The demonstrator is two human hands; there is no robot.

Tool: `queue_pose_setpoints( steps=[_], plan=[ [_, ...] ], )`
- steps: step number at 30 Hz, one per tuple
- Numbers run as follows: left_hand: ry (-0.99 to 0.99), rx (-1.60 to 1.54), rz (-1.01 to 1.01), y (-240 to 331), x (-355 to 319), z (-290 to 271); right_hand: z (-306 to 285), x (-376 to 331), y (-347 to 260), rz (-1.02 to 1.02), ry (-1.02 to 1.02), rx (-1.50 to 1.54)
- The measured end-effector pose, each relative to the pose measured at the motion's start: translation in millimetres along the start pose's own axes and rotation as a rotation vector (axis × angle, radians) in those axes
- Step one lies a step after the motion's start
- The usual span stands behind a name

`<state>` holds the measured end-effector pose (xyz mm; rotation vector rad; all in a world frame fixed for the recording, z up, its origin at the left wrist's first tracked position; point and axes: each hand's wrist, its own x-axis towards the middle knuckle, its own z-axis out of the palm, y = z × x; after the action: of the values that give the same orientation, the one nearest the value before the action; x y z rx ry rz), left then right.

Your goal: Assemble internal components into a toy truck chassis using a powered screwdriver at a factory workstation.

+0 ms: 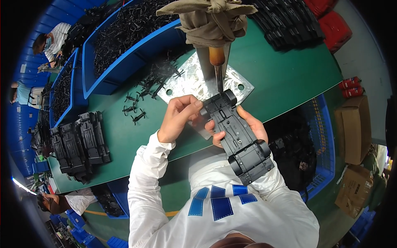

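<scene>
A black plastic toy car chassis (pixel 236 134), long and narrow with rounded wheel arches, is tilted in front of my body. My right hand (pixel 253 125) grips it from beneath, thumb along the right edge and fingertips showing at the left edge. My left hand (pixel 178 117) is closed, thumb and forefinger pinched at the upper left wheel arch; any small part between them is hidden. Just above the chassis's top end a metal rod (pixel 219 76) points down from an orange-brown handle (pixel 216 56). Beige cloth (pixel 215 27) is wrapped and knotted above that handle.
A shiny metal plate (pixel 186 84) lies on the green table (pixel 285 78). Small black parts (pixel 139 116) are scattered left of it, beside blue bins (pixel 124 56). Stacked chassis (pixel 80 142) stand at left, more black parts (pixel 289 22) at far right. Cartons (pixel 356 130) and co-workers (pixel 56 39) are beyond.
</scene>
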<state>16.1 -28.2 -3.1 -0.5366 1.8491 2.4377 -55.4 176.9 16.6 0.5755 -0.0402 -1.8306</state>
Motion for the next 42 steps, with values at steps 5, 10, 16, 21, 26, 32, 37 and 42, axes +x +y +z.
queue_pose_setpoints(
  steps=[5,10,16,21,26,32,37,42],
  plan=[
    [-0.004,-0.003,-0.027,-1,0,0,-1,0,-1,0.003,0.02,0.016],
    [0.018,0.072,-0.057,5,-2,5,-5,2,-4,-0.013,-0.011,-0.015],
    [-0.042,0.148,-0.079,11,-3,5,-10,4,-8,-0.102,0.003,-0.045],
    [-0.048,0.195,-0.101,11,-2,14,-19,5,-15,-0.146,-0.018,-0.093],
    [-0.043,0.132,-0.162,10,0,19,-23,2,-16,-0.205,-0.056,-0.178],
    [-0.07,0.065,-0.152,4,4,16,-26,2,-16,-0.185,-0.093,-0.193],
    [-0.015,0.067,-0.093,1,1,22,-30,1,-17,-0.169,-0.136,-0.18],
    [0.027,0.087,-0.014,-2,-1,25,-32,1,-15,-0.19,-0.132,-0.216]
  ],
)
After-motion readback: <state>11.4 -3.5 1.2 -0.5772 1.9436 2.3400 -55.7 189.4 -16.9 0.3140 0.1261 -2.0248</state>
